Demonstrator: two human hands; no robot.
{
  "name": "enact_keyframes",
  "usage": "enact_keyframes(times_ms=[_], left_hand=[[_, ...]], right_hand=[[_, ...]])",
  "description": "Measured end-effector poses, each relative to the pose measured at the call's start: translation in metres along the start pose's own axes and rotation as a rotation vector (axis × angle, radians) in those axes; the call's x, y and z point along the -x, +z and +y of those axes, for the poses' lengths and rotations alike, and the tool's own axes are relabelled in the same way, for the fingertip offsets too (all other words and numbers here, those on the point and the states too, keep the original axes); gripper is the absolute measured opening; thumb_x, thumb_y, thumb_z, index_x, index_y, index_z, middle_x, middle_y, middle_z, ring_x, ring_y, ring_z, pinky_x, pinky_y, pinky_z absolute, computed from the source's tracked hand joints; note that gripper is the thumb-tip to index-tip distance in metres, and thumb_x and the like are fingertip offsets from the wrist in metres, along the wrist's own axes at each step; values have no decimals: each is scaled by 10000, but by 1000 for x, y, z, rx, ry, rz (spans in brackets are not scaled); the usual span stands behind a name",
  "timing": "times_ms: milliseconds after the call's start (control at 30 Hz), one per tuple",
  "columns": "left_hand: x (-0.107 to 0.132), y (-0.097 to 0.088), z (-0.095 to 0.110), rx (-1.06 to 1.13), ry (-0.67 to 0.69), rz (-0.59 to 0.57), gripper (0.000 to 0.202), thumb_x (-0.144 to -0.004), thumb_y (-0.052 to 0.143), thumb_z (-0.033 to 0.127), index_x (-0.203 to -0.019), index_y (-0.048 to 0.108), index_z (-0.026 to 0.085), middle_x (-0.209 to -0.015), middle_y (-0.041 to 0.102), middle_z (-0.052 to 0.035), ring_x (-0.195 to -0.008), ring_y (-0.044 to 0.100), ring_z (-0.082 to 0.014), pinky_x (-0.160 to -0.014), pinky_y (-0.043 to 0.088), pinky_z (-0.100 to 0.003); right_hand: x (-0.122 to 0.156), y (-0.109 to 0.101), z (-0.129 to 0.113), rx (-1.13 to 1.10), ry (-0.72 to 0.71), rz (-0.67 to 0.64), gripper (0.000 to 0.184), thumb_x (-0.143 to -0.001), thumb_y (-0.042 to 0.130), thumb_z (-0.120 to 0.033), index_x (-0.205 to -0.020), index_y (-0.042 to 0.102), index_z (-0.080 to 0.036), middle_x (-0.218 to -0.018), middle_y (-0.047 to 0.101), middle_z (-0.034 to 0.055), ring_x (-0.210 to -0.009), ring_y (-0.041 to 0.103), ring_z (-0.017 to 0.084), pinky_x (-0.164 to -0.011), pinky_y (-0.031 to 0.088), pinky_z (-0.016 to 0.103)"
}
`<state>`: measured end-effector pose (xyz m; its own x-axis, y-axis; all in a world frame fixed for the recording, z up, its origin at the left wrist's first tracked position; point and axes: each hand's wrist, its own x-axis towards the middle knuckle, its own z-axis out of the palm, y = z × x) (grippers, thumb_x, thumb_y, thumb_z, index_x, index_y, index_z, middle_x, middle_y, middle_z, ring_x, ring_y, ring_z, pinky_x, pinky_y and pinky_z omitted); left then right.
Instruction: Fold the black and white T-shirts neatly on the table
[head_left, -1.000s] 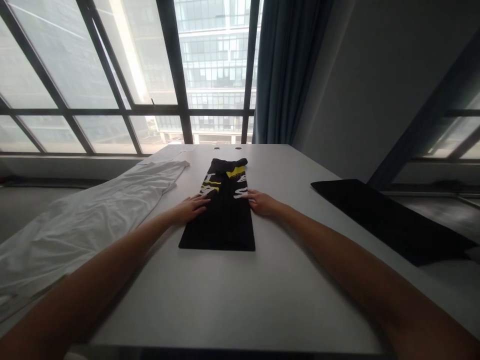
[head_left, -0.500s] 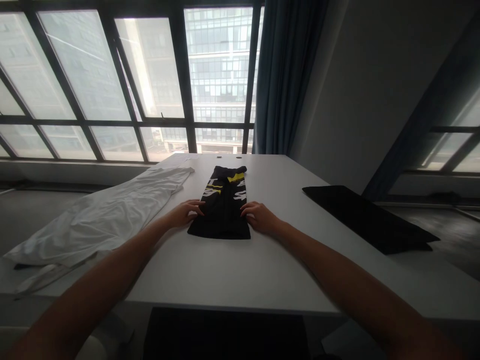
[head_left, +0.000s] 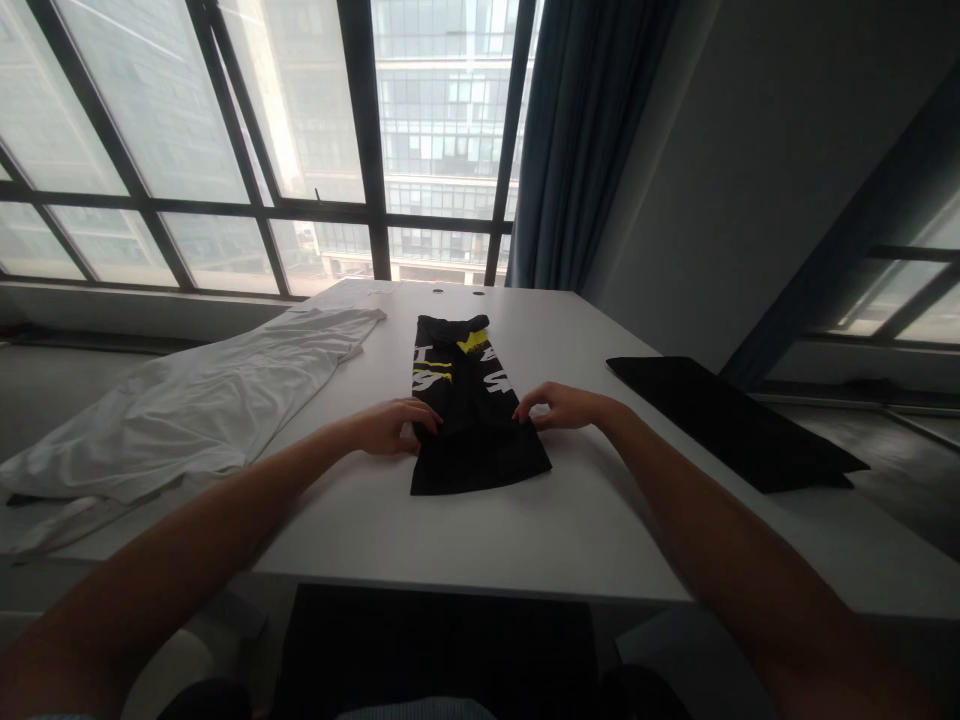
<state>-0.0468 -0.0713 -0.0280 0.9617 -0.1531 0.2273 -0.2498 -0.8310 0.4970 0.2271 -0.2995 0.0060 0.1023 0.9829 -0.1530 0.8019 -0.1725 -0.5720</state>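
A black folded garment (head_left: 480, 450), with white and yellow print on its far half, lies lengthwise on the white table (head_left: 360, 530); it looks like a shirt. My left hand (head_left: 386, 425) grips its left edge, thumb and fingers closed on the cloth about midway along. On the opposite edge, my right hand (head_left: 566, 405) pinches the fabric between thumb and fingertips. The near end of the garment spreads flat and slants to the right. The cloth between the fingers is partly hidden.
A white crumpled cloth (head_left: 195, 400) covers the table's left side. On the right lies a flat black folded cloth (head_left: 727, 420). Windows (head_left: 442, 120) and a blue curtain (head_left: 585, 150) stand beyond the far edge. Something dark (head_left: 435, 640) is below the near edge.
The garment's near end has swung to the right and slightly nearer. My right hand has moved right with its edge. The left hand now reaches further over the left edge. The view has tilted down slightly.
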Motion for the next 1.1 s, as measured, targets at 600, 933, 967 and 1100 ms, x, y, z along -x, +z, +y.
enact_keyframes(times_ms=[600,933,967,1100], left_hand=[[-6,-4,-7,804,-747,446,423,-777,814,423,-1065,688,139,-767,696,-43,-585,655,-152,-528,548,-271],[-5,3,-10,369,-790,314,401,-656,874,339,-1009,787,171,-646,660,17,-493,585,-136,-476,492,-266],[-6,2,-10,362,-795,289,380,-659,865,343,-992,794,174,-644,670,10,-509,596,-146,-486,496,-270],[-3,0,-12,286,-782,226,350,-709,812,368,-1020,805,206,-640,677,9,-520,597,-161,-520,499,-287]], right_hand=[[-14,10,-5,-536,308,244,480,-893,735,-433,-1259,621,-143,-936,737,96,-754,696,185,-727,612,334],[-20,19,-2,-421,245,101,280,-696,906,-299,-909,765,-183,-788,643,23,-696,634,146,-687,642,325],[-21,19,-2,-421,245,98,267,-683,911,-292,-880,767,-184,-768,629,18,-689,629,146,-683,640,329],[-21,17,-2,-405,282,78,253,-677,909,-289,-847,752,-187,-764,634,20,-677,640,160,-676,633,355]])
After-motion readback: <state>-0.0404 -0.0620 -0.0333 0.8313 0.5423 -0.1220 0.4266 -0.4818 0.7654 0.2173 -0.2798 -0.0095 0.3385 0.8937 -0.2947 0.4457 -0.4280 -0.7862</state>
